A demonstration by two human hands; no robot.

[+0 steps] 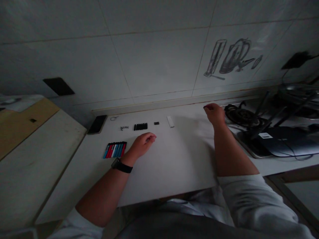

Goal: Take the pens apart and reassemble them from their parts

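My left hand [144,143] is over the white worktop, fingers curled in, with nothing visible in them. A dark watch sits on that wrist. Left of the hand lies a row of red, blue and white pen-like sticks [115,150] with dark ends. Just beyond it are a row of short black pieces [141,126], several small metallic bits [124,127] and a small dark flat piece [156,123]. A white strip [170,121] lies between the hands. My right hand [215,114], near the back right, is closed in a pinch around a small dark piece [204,107], mostly hidden.
A dark phone [97,124] and a thin ring [114,118] lie at the back left. On the right stand a gas burner [243,114] and a dark flat device [289,141] with a cable. A tiled wall [159,63] rises behind; a pale cabinet [37,152] borders the left.
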